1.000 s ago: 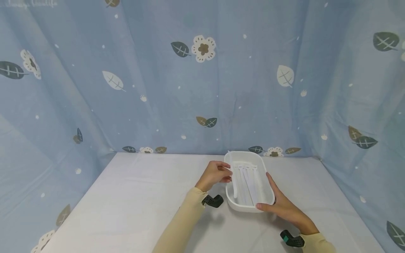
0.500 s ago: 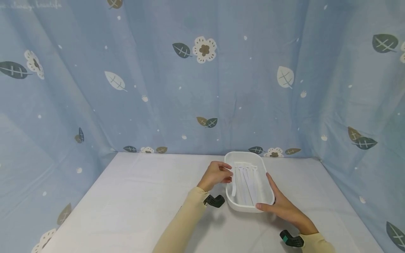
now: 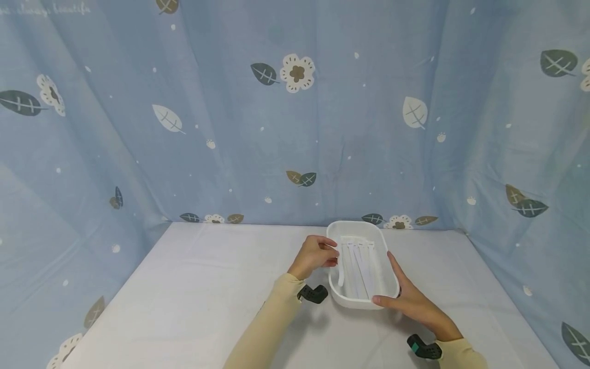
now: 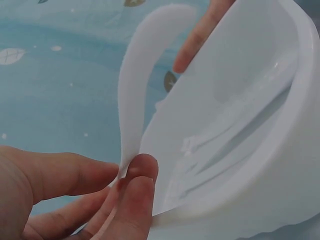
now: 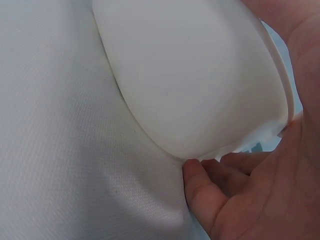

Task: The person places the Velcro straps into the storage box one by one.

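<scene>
In the head view a white oblong plastic tray (image 3: 361,306) with rounded corners stands tilted towards me. My right hand (image 3: 412,302) grips its right side, thumb over the near rim; in the right wrist view its fingertips (image 5: 195,175) press the tray's outer wall low down. My left hand (image 3: 315,252), at the tray's left rim, pinches a soft white strap (image 4: 132,95) between thumb and fingers. It looks like a hook-and-loop cable tie and bends over at its free end. Several similar white straps (image 3: 361,269) with T-shaped ends lie side by side in the tray.
A white cloth (image 3: 193,297) covers the table. Blue curtains (image 3: 221,102) printed with leaves and flowers hang behind it and along both sides. Black wrist cameras (image 3: 313,293) sit on both forearms.
The strap in my left hand has shifted slightly and its lower end now sits a little higher and further left. The tray and my right hand stay nearly still.
</scene>
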### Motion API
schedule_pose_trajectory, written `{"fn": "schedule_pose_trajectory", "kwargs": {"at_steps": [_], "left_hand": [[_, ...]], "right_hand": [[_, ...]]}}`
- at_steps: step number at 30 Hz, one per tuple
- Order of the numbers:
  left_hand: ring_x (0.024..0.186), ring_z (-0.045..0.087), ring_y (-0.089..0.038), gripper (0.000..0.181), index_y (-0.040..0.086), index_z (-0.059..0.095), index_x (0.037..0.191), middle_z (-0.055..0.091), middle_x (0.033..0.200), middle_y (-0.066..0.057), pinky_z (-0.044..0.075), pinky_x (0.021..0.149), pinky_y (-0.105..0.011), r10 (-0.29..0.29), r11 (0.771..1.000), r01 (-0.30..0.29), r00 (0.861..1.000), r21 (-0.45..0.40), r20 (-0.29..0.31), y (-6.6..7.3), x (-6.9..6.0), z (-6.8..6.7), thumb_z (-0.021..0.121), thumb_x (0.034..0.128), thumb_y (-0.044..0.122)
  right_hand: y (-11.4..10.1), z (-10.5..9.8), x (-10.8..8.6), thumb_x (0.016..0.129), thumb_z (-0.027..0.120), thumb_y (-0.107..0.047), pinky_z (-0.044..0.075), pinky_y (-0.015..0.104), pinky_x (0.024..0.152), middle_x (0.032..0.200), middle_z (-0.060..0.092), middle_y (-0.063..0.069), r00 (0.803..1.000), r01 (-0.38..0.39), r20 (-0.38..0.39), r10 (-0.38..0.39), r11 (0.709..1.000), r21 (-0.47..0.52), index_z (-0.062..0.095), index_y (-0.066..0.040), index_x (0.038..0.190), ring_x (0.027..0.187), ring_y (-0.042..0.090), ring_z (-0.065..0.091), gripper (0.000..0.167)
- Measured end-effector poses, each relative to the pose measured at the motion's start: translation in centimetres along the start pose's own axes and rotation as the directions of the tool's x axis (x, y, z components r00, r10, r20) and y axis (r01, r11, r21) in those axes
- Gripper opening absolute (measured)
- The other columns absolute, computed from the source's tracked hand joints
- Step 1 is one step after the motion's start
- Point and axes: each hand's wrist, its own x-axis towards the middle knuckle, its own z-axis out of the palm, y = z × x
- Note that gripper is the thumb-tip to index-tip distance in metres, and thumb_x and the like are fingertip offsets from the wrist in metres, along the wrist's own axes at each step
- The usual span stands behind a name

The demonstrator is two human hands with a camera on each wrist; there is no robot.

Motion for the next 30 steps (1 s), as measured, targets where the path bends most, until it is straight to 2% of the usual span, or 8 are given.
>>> {"fn": "schedule_pose_trajectory", "kwargs": {"at_steps": [4, 10, 16, 24, 30], "left_hand": [[0.077, 0.073, -0.017, 0.031, -0.008, 0.067, 0.119, 0.070, 0.095, -0.013, 0.066, 0.074, -0.030, 0.003, 1.000, -0.003, 1.000, 0.005, 0.000, 0.11, 0.00, -0.01, 0.073, 0.0898, 0.001], [0.077, 0.073, -0.017, 0.032, -0.009, 0.066, 0.120, 0.070, 0.096, -0.013, 0.066, 0.075, -0.031, -0.008, 1.000, 0.008, 1.000, 0.001, -0.010, 0.05, -0.08, -0.11, 0.073, 0.0901, 0.001], [0.078, 0.075, -0.018, 0.033, -0.010, 0.066, 0.120, 0.071, 0.095, -0.013, 0.066, 0.076, -0.031, -0.001, 1.000, 0.000, 1.000, -0.015, -0.013, -0.03, -0.14, -0.15, 0.074, 0.0900, 0.001], [0.076, 0.076, -0.017, 0.024, -0.004, 0.069, 0.113, 0.068, 0.091, -0.010, 0.066, 0.074, -0.028, 0.002, 0.999, -0.002, 1.000, -0.035, -0.010, -0.03, -0.34, -0.20, 0.073, 0.0903, 0.000], [0.076, 0.077, -0.018, 0.023, -0.004, 0.070, 0.113, 0.068, 0.091, -0.010, 0.066, 0.074, -0.029, 0.039, 0.999, -0.039, 0.999, -0.034, -0.009, 0.42, -0.42, -0.44, 0.072, 0.0906, 0.000]], "right_hand": [[-0.01, -0.01, 0.11, 0.088, 0.080, -0.031, 0.033, 0.074, 0.117, 0.173, -0.012, 0.022, 1.000, 0.004, -0.004, -0.004, 1.000, -0.005, -0.020, -0.024, 0.164, 0.154, 0.055, 0.019, 0.126], [-0.04, 0.03, 0.36, 0.088, 0.080, -0.031, 0.028, 0.076, 0.118, 0.173, -0.015, 0.020, 1.000, -0.009, 0.013, 0.009, 1.000, 0.006, -0.021, -0.026, 0.164, 0.156, 0.054, 0.013, 0.126], [0.00, -0.03, 0.47, 0.088, 0.080, -0.032, 0.027, 0.077, 0.118, 0.173, -0.015, 0.021, 1.000, -0.010, 0.014, 0.010, 1.000, -0.006, -0.021, -0.026, 0.164, 0.156, 0.055, 0.012, 0.126], [0.23, -0.06, 0.57, 0.088, 0.080, -0.033, 0.026, 0.077, 0.119, 0.173, -0.014, 0.021, 1.000, -0.013, 0.012, 0.013, 1.000, -0.011, -0.022, -0.026, 0.163, 0.156, 0.055, 0.014, 0.127], [0.35, -0.45, 0.39, 0.088, 0.080, -0.033, 0.024, 0.078, 0.118, 0.173, -0.015, 0.022, 0.999, -0.028, 0.016, 0.029, 0.999, -0.018, -0.022, -0.025, 0.163, 0.156, 0.056, 0.009, 0.127]]}}
